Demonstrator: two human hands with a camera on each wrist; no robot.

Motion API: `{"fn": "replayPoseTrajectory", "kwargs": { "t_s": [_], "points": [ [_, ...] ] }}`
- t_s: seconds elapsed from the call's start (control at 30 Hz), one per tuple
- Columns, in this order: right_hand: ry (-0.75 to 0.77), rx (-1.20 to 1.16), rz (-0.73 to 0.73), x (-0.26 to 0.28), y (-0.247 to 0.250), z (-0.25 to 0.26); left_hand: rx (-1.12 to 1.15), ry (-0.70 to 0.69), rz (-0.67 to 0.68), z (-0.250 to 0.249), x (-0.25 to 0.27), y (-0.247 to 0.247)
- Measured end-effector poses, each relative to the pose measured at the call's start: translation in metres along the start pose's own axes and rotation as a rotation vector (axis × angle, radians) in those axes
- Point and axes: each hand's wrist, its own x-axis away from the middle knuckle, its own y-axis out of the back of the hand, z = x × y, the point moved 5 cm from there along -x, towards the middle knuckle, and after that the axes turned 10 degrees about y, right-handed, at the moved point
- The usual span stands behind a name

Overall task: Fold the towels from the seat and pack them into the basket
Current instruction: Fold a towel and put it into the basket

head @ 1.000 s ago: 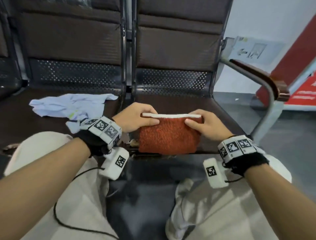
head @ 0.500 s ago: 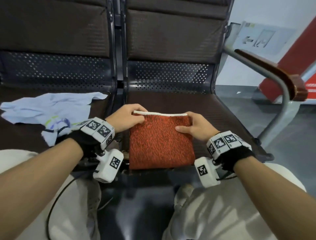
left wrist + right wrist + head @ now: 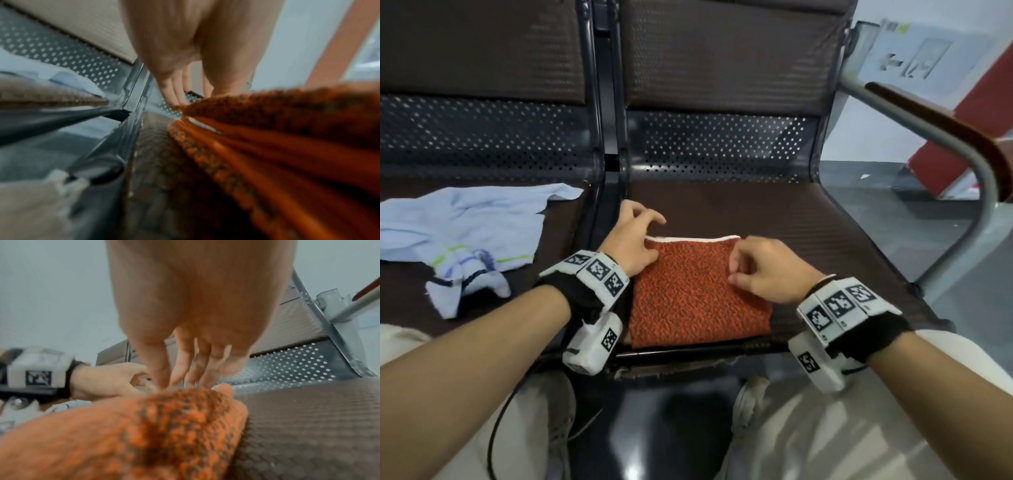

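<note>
A folded orange-red towel (image 3: 698, 294) with a white far hem lies flat on the right seat (image 3: 818, 233). My left hand (image 3: 654, 240) is at its far left corner. The thumb lies on top and the fingers are curled just past the hem, pinching that corner. My right hand (image 3: 734, 267) is at the far right corner, fingers bent, tips pinching the towel's edge. The left wrist view shows the towel's stacked layers (image 3: 287, 129), and the right wrist view shows my fingers coming down onto the towel's corner (image 3: 195, 395). A crumpled light blue towel (image 3: 465, 233) lies on the left seat. No basket is in view.
The two brown seats have perforated metal backs and a dark metal divider (image 3: 606, 164) between them. A metal armrest with a wooden top (image 3: 945, 130) curves along the right side. My knees are just below the seat's front edge.
The towel hung partly over the seat's front edge and now lies flat on the seat. Both hands have gone from holding the far hem to pinching its corners with raised, curled fingers.
</note>
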Motion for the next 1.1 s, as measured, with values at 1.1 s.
{"fn": "replayPoseTrajectory", "kwargs": {
  "t_s": [1.1],
  "points": [
    [-0.266,-0.556,0.182,-0.022,0.001,-0.011,-0.113,0.006,0.408,-0.018,0.021,0.032]
  ]
}}
